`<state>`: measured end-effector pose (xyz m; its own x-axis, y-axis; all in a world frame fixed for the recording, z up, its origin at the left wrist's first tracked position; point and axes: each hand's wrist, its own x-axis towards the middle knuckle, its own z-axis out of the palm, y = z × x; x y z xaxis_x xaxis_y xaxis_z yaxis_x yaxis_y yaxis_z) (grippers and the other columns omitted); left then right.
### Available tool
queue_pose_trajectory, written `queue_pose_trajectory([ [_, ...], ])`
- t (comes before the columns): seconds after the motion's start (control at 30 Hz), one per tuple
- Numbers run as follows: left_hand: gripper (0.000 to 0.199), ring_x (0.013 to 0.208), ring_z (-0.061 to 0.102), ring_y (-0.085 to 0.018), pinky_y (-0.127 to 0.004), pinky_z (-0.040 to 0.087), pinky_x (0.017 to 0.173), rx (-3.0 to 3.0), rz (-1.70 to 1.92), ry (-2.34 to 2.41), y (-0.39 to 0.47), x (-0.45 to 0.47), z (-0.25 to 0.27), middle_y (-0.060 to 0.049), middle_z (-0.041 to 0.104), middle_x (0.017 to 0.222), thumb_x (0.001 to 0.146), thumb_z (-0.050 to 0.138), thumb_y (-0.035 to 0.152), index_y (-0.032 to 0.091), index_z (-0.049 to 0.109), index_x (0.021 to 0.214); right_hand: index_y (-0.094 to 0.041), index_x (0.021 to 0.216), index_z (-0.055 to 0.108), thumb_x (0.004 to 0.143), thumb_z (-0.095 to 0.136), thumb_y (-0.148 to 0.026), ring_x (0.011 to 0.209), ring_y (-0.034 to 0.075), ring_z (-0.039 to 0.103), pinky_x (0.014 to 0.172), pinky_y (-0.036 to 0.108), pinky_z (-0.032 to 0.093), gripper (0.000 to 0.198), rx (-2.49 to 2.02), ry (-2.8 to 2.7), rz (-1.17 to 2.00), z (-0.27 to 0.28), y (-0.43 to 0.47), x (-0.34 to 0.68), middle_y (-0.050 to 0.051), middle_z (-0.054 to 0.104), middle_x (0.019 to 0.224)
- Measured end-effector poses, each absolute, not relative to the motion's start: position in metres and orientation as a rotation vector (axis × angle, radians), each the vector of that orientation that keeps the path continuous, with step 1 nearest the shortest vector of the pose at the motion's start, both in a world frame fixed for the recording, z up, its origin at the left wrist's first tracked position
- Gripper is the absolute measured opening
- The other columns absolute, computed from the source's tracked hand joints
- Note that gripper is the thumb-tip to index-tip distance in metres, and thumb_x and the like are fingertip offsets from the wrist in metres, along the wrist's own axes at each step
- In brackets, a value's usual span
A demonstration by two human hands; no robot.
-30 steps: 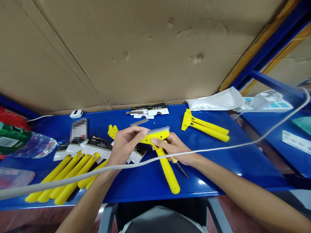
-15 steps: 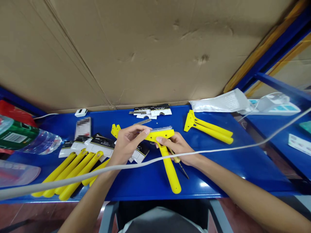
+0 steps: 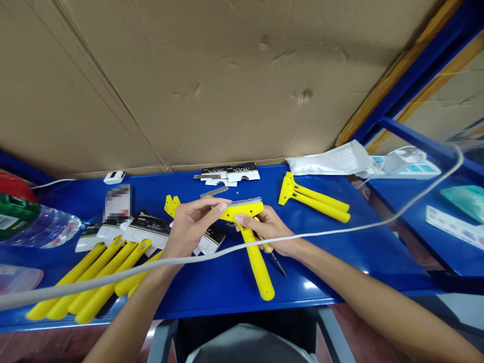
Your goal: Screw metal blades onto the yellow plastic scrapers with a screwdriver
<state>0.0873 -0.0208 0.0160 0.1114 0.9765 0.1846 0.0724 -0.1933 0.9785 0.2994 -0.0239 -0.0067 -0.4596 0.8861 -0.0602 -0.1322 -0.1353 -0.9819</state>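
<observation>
A yellow scraper is held between both hands, its handle slanting down toward me. My left hand pinches the left end of its wide head, where a clear strip lies along the top edge. With its thumb on the neck, my right hand grips the scraper and also keeps a screwdriver tucked beneath, shaft pointing down right. Small rings lie on the table behind the scraper head. Just beyond my left hand are a yellow head piece and a loose blade.
Several yellow handles and black-and-white packets lie at left, near a bottle. Two yellow scrapers rest at right, before a white bubble pouch. A white cable crosses in front of my forearms.
The whole scene has shifted slightly left in view as the camera turned a little right. Both hands keep the same hold on the scraper.
</observation>
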Motion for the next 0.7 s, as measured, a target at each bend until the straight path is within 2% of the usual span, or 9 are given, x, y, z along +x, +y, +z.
queue_pose_trajectory([
  [0.23,0.023,0.105,0.076,-0.027,-0.037,0.061,0.090,1.487,1.203,1.118,-0.023,0.089,0.018,-0.009,0.084,0.110,0.092,0.083,0.042,0.024,0.090,0.104,-0.018,0.086,0.069,0.089,0.081,-0.057,0.038,0.008,0.048,0.035,0.019,0.039,0.040,-0.936,-1.390,1.685,-0.013,-0.023,0.299,-0.006,0.060,0.059],
  [0.33,0.026,0.112,0.075,-0.027,-0.036,0.060,0.096,1.535,1.211,1.124,-0.022,0.087,0.022,-0.010,0.083,0.115,0.096,0.080,0.045,0.024,0.089,0.108,-0.018,0.085,0.070,0.089,0.080,-0.060,0.040,0.008,0.049,0.037,0.021,0.038,0.043,-0.945,-1.408,1.635,-0.012,-0.022,0.300,-0.005,0.060,0.061],
  [0.5,0.040,0.111,0.075,-0.025,-0.035,0.057,0.100,1.570,1.324,1.258,-0.017,0.075,0.036,-0.010,0.082,0.117,0.097,0.077,0.052,0.022,0.082,0.124,-0.020,0.080,0.072,0.091,0.076,-0.067,0.045,0.011,0.050,0.041,0.025,0.040,0.049,-0.962,-1.366,1.338,0.001,-0.023,0.306,-0.002,0.058,0.060],
  [0.7,0.055,0.104,0.075,-0.027,-0.037,0.055,0.094,1.755,1.191,1.555,0.005,0.018,0.051,-0.013,0.081,0.111,0.087,0.083,0.060,0.017,0.077,0.121,-0.024,0.080,0.071,0.088,0.077,-0.074,0.041,0.014,0.051,0.038,0.030,0.041,0.051,-0.916,-1.197,1.105,0.023,-0.025,0.317,0.000,0.059,0.058],
])
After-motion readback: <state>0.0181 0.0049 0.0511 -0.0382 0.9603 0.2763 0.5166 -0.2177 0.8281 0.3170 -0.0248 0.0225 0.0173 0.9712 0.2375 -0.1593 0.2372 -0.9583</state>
